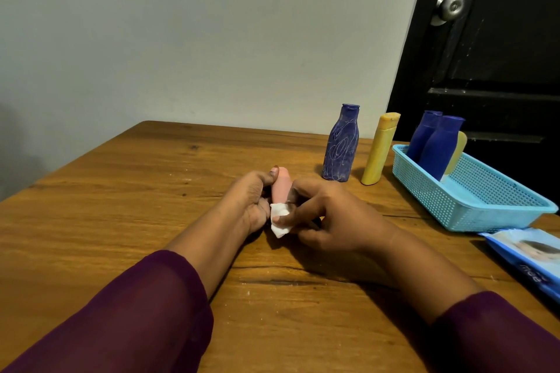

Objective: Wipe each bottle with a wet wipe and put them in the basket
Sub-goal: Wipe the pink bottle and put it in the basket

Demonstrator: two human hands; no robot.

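Purple sleeves (136, 312) reach over the wooden surface (121, 191). At its middle, the left hand (254, 200) has its grip wrapped round a small pink bottle (281, 185), thumb near the top. The right hand (330, 218) has its grip pinching a folded wet wipe (278, 219) against the bottle's near end. To the right lies a wipe pack (527, 257). Beyond it is a blue basket (472, 206) holding two blue bottles (441, 148) and a yellowish one (456, 154). Just left of the basket stand a yellow bottle (380, 150) and a scribbled blue bottle (341, 145).

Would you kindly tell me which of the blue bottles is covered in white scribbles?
The blue bottle standing on the table beside the yellow bottle; the two blue bottles in the basket look plain.
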